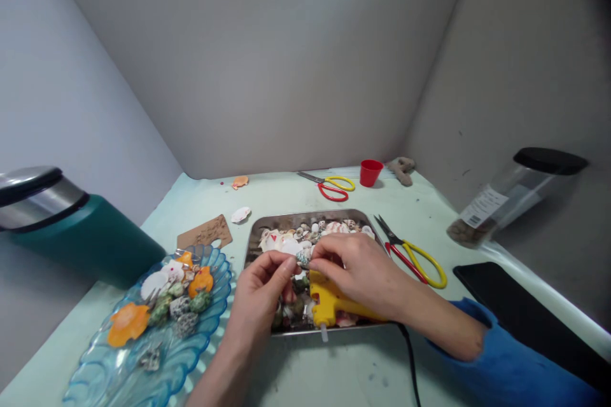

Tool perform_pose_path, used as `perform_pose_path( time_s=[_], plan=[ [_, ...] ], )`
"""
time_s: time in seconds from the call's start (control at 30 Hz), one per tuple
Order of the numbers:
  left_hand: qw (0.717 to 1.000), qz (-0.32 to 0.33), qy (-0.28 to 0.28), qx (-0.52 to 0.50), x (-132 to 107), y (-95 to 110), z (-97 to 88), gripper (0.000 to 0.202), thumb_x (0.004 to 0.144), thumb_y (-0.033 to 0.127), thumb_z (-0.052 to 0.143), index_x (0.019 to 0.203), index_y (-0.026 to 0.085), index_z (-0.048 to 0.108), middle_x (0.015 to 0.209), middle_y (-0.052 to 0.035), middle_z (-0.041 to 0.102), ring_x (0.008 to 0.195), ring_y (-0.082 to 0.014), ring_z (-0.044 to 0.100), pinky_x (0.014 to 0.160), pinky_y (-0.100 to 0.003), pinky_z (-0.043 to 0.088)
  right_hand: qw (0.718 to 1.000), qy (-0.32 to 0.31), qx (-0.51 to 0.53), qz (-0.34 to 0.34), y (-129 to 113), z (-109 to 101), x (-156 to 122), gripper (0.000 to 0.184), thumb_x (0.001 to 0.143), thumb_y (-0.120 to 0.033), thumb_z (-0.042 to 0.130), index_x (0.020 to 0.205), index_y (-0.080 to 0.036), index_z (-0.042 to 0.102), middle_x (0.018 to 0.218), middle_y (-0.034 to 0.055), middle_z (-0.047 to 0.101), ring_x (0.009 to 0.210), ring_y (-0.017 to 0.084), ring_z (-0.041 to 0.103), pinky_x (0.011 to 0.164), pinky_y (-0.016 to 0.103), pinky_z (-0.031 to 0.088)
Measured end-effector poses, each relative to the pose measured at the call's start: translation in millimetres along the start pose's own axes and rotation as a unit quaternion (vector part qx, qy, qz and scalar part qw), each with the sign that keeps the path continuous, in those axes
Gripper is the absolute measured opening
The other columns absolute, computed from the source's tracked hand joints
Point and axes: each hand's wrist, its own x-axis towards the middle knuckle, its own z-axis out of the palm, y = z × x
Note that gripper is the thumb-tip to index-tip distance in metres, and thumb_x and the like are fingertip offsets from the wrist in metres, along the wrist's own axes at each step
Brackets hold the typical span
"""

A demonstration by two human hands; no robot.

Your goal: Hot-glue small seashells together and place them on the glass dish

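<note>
Your left hand (260,292) and right hand (358,270) both pinch one small shell (302,258) between fingertips, above the middle of the tray (310,212). The glue gun (327,305) lies under your right palm, nozzle toward the front edge.

the right hand (365,270) half hides the glue gun (327,305); the pinched shell (302,258) is blurred.

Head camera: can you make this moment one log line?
left hand: pinches small speckled shell | right hand: pinches same shell | below: yellow plastic glue gun in silver metal tray
</note>
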Motion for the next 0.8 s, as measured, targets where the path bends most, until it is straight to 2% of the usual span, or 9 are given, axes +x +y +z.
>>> perform_pose_path(
  time_s=[0.33, 0.8],
  plan=[
    [1.0, -0.001, 0.017, -0.005, -0.1, 0.6, 2.3, 0.024, 0.07, 0.034, 0.071, 0.076, 0.014, 0.062, 0.066, 0.0012, 0.062, 0.041, -0.0045, 0.044, 0.044, -0.018, 0.038, 1.0, 0.023, -0.001, -0.016, 2.3, 1.6, -1.2, 0.016, 0.085, -0.018, 0.053, 0.072, -0.018, 0.062, 0.065, -0.0017, 0.063, 0.061, 0.012, 0.052, 0.059, 0.024, 0.033],
    [1.0, -0.005, 0.015, 0.023, -2.7, 4.5, 4.6, 0.028, 0.07, 0.04, 0.07, 0.067, 0.016, 0.057, 0.042, 0.0073, 0.048, 0.038, -0.0064, 0.043, 0.043, -0.018, 0.036, 1.0, 0.018, 0.005, -0.02, 1.4, -1.6, -0.2, 0.017, 0.088, -0.022, 0.05, 0.075, -0.017, 0.06, 0.07, -0.0006, 0.062, 0.066, 0.013, 0.052, 0.063, 0.025, 0.035]
  ],
)
